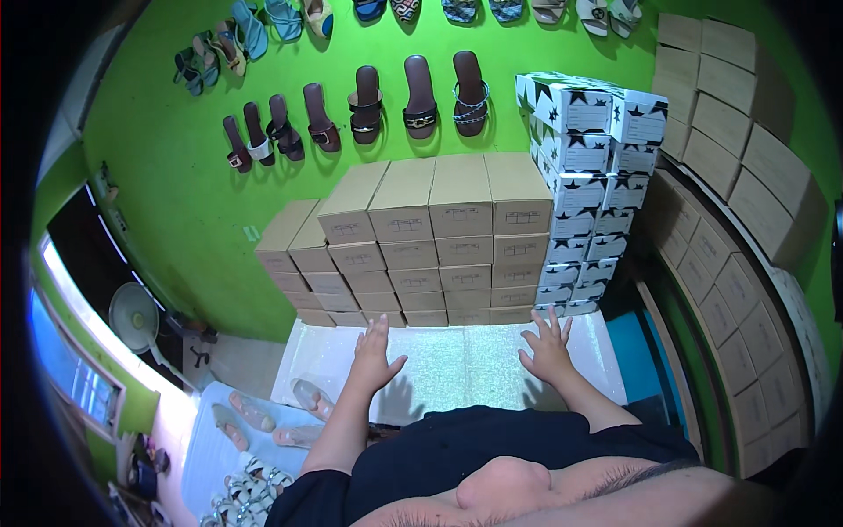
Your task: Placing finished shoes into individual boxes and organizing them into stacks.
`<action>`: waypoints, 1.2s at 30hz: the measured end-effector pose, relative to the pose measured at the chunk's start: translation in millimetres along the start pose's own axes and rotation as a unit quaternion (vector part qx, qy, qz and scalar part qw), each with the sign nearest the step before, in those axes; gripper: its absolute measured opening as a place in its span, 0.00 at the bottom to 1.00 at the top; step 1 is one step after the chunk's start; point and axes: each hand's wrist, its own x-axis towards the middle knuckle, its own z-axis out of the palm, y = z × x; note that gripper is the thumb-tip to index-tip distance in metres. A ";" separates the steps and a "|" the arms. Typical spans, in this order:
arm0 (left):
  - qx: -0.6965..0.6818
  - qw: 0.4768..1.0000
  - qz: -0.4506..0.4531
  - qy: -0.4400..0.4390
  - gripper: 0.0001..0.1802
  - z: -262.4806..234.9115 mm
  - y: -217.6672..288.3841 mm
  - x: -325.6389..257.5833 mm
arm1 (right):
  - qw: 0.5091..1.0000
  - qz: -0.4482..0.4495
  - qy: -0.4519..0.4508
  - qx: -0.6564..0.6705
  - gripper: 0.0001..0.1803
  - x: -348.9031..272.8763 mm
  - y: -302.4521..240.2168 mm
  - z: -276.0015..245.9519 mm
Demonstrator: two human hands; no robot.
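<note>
My left hand [376, 358] is held out over a table [457, 362] with a shiny, pale cover. Its fingers are stretched and its thumb stands apart; nothing is in it. Further right, my right hand [548, 347] reaches over the same table, fingers spread and holding nothing. Just beyond both hands, at the table's far side, rises a stack of brown cardboard boxes [461, 221]. White boxes with black stars [583, 155] are piled at its right end, taller than the brown ones. Clear shoes [312, 398] lie left of my left forearm.
Sandals [420, 97] hang in rows on the green wall [176, 140]. More brown boxes [746, 145] fill shelves on the right. At the lower left, a light-blue surface [206, 439] bears clear shoes and a heap of strappy white sandals [246, 494]. A fan [134, 316] stands beyond it.
</note>
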 end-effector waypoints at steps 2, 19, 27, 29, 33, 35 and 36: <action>0.029 1.000 -0.001 -0.004 0.57 3.8 0.0 10.6 | 1.000 0.001 -0.008 -0.012 0.18 9.6 11.3 3.8; 0.184 0.970 -0.116 0.111 0.55 -75.4 -112.6 191.5 | 0.998 0.057 -0.037 0.003 0.18 37.6 -8.0 36.4; 0.223 0.954 0.000 0.200 0.55 -111.7 -133.8 215.4 | 0.993 0.108 -0.044 -0.007 0.18 24.9 -15.3 35.0; 0.249 0.937 0.049 0.242 0.57 -118.7 -143.6 224.6 | 0.993 0.108 -0.041 -0.006 0.18 21.4 -20.1 33.4; 0.224 0.943 0.075 0.235 0.56 -129.1 -150.5 229.2 | 0.993 0.106 -0.055 -0.005 0.18 16.1 -24.7 31.1; 0.210 0.941 0.068 0.255 0.57 -130.9 -148.3 225.7 | 0.993 0.104 -0.053 -0.006 0.17 12.7 -24.7 30.1; 0.210 0.941 0.068 0.255 0.57 -132.0 -146.7 221.0 | 0.994 0.100 -0.050 -0.006 0.17 10.5 -24.5 29.2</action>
